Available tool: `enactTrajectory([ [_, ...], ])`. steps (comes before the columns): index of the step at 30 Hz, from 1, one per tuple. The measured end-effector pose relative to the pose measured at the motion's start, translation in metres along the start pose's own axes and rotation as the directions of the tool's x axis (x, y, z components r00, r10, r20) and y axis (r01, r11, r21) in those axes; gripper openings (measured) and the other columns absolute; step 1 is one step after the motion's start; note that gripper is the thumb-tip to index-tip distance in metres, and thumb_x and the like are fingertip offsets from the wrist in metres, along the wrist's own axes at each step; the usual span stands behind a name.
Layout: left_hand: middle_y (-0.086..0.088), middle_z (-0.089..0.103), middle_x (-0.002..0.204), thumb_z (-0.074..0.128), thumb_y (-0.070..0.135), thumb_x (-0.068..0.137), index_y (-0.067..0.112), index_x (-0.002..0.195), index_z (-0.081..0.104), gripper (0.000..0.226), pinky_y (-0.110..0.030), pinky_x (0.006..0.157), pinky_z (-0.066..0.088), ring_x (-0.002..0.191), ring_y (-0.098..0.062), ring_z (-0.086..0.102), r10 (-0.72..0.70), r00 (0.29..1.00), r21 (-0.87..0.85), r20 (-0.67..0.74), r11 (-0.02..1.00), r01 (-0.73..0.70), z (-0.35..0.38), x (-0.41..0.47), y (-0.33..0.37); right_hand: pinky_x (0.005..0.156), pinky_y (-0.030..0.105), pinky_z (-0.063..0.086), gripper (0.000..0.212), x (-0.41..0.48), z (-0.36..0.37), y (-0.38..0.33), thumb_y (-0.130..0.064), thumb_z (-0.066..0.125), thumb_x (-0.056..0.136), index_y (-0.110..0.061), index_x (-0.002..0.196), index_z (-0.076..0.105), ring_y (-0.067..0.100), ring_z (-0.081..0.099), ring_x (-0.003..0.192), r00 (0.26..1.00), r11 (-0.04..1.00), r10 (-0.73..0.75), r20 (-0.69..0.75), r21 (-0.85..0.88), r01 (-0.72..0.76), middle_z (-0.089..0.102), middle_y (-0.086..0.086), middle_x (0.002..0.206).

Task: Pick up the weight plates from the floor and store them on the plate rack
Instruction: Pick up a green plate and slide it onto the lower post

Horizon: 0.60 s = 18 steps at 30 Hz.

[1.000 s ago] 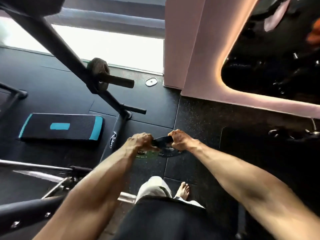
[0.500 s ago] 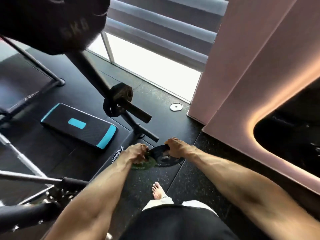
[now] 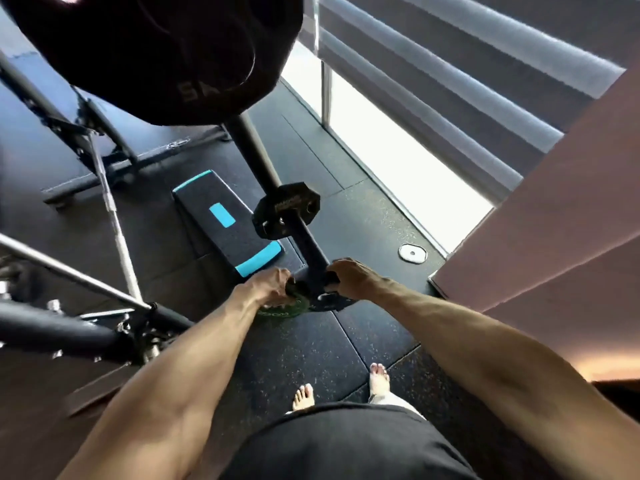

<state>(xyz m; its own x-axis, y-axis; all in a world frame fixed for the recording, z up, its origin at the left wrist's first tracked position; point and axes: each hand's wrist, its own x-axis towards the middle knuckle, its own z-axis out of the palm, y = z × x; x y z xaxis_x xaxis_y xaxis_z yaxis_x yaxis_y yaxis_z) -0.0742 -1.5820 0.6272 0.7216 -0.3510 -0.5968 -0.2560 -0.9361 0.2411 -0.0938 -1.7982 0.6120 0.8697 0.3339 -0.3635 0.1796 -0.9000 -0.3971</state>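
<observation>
Left hand, right hand curled, outstretched (gripping plates).

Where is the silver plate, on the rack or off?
Off: the silver plate lies flat on the floor beside the window.

"SA…" on lg black plate; rest unreadable

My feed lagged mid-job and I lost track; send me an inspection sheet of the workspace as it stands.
Surface: dark speckled rubber floor tiles.
Job's things: black plate and green plate held low by the plate rack; hexagonal plate on a peg; silver plate on the floor by the window.
Clutter: teal-ended step platform; barbell.
Hands: left hand grips the green plate; right hand grips the black plate.
Cables: nothing seen.
Surroundings: window blinds; pink wall.
</observation>
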Motion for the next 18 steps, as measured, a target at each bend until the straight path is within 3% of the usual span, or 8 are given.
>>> enactTrajectory([
  [2, 0.0, 0.069, 0.105, 0.068, 0.048, 0.083, 0.018, 0.117, 0.063, 0.046, -0.03, 0.082, 0.054, 0.093, -0.017, 0.067, -0.038, 0.999, 0.001, -0.037, 0.999, 0.038, -0.007, -0.004, 0.005, 0.088, 0.035, 0.047, 0.026, 0.011, -0.011, 0.008, -0.038, 0.066, 0.085, -0.024, 0.107, 0.068, 0.023, 0.06, 0.102, 0.999, 0.999, -0.045, 0.007, -0.006, 0.045, 0.063, 0.0, 0.102],
  [5, 0.002, 0.071, 0.098, 0.072, 0.045, 0.079, 0.022, 0.107, 0.066, 0.037, -0.028, 0.075, 0.052, 0.087, -0.017, 0.067, -0.063, 0.996, -0.071, -0.059, 0.996, 0.059, -0.012, -0.001, 0.013, 0.083, 0.036, 0.05, 0.022, 0.019, -0.027, 0.018, -0.04, 0.066, 0.085, -0.026, 0.101, 0.068, 0.021, 0.062, 0.093, 0.992, 0.993, -0.12, 0.031, -0.001, 0.12, 0.056, -0.006, 0.093],
  [9, 0.003, 0.07, 0.101, 0.076, 0.041, 0.075, 0.024, 0.11, 0.067, 0.04, -0.027, 0.077, 0.049, 0.093, -0.019, 0.067, -0.139, 0.988, -0.187, -0.073, 0.975, 0.124, -0.004, -0.003, 0.016, 0.08, 0.036, 0.05, 0.022, 0.022, -0.034, 0.027, -0.034, 0.066, 0.087, -0.019, 0.102, 0.069, 0.019, 0.061, 0.088, 0.961, 0.961, -0.275, 0.035, -0.012, 0.275, 0.061, -0.002, 0.097],
  [14, 0.005, 0.068, 0.074, 0.081, 0.025, 0.074, 0.02, 0.095, 0.07, 0.024, -0.02, 0.055, 0.047, 0.064, -0.01, 0.065, -0.182, 0.983, -0.338, 0.01, 0.925, 0.175, -0.014, -0.003, 0.022, 0.075, 0.036, 0.052, 0.019, 0.035, -0.047, 0.033, -0.036, 0.065, 0.086, -0.022, 0.097, 0.068, 0.018, 0.062, 0.082, 0.917, 0.918, -0.393, 0.068, -0.04, 0.396, 0.064, -0.002, 0.094],
  [18, 0.005, 0.065, 0.096, 0.085, 0.037, 0.069, 0.025, 0.102, 0.068, 0.039, -0.026, 0.065, 0.046, 0.084, -0.013, 0.063, -0.237, 0.967, -0.301, 0.093, 0.919, 0.254, -0.032, -0.003, 0.023, 0.073, 0.03, 0.05, 0.016, 0.045, -0.059, 0.033, -0.034, 0.067, 0.084, -0.021, 0.095, 0.069, 0.015, 0.061, 0.079, 0.879, 0.881, -0.468, 0.094, -0.033, 0.473, 0.063, -0.005, 0.09],
])
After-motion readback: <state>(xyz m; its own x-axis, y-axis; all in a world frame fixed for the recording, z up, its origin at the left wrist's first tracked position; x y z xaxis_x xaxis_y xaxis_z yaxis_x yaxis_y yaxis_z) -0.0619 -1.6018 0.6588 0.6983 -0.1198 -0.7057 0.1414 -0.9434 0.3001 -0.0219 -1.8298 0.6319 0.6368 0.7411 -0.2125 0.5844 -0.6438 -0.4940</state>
